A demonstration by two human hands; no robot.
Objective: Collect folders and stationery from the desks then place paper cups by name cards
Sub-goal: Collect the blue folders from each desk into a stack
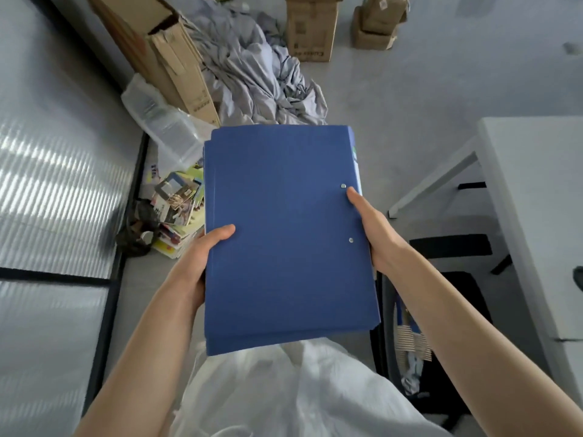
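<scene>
With our left hand (202, 260) and right hand (375, 234) clamped on opposite edges of the stack of blue folders (288, 234) held above the floor, we should keep it level so none slide off.

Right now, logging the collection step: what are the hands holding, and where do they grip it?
A stack of blue folders: left hand on its left edge, right hand on its right edge, thumbs on top.
</scene>
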